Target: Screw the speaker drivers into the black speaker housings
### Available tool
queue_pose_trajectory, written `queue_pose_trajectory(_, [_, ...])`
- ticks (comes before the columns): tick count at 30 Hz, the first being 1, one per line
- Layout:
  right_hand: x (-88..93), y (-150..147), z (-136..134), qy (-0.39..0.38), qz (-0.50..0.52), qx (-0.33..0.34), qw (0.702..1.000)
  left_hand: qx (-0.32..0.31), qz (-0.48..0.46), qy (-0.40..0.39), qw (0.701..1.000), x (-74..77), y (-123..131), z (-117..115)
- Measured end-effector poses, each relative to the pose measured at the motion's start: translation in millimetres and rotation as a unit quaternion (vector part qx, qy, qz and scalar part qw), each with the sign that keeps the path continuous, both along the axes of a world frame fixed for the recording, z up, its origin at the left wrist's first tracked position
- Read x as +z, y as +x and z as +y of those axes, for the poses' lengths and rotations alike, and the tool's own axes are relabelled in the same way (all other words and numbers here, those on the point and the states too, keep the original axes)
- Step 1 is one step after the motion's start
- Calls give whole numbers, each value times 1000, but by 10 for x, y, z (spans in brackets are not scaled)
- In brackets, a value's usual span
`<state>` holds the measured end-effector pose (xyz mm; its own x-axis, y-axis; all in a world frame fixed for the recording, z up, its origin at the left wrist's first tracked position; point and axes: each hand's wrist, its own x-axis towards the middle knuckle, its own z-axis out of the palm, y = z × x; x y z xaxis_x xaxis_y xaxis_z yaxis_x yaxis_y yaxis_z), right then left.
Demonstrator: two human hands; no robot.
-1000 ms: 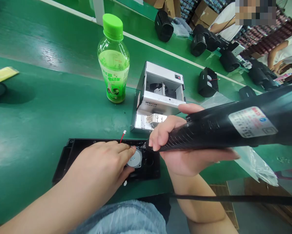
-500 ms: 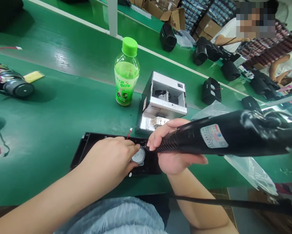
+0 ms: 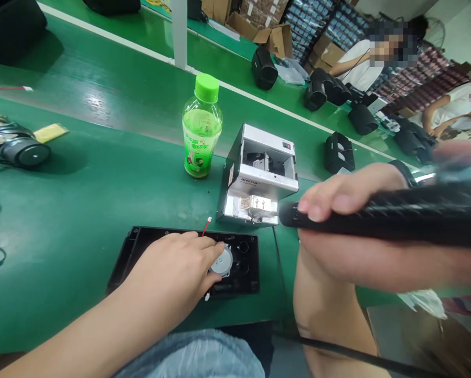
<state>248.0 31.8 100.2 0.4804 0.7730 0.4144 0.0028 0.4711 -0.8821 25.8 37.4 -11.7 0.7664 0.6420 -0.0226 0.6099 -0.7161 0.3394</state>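
Note:
My left hand [image 3: 171, 273] rests on a black plastic panel [image 3: 139, 242] at the near edge of the green bench, fingertips pinching a round silver motor [image 3: 222, 261] set in the panel. A thin red wire with a white plug [image 3: 206, 226] rises from the panel. My right hand [image 3: 361, 252] is wrapped round a long black electric screwdriver [image 3: 393, 214], held lifted to the right of the panel, its front end by the mouth of a silver screw feeder box [image 3: 259, 176].
A green-capped bottle [image 3: 201, 128] stands behind the panel. Black motors with red wires [image 3: 17, 147] and a yellow pad [image 3: 50, 133] lie at the left. Black fan housings [image 3: 339, 152] line the conveyor beyond. Two seated people [image 3: 371, 58] work at the far right. A clear plastic bag [image 3: 426, 302] lies right.
The screwdriver has lifted off the motor and swung right and up toward the feeder box. My left hand stays on the motor. The camera view has shifted slightly.

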Motion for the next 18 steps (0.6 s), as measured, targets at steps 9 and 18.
queue_pose_trajectory(9, [-289, -138, 365, 62, -64, -17, 996, 0, -11, -9, 1000, 25, 0, -4])
queue_pose_trajectory(18, [-259, -116, 319, 58, -45, -35, 997, -5, 13, -17, 1000, 56, 16, 17])
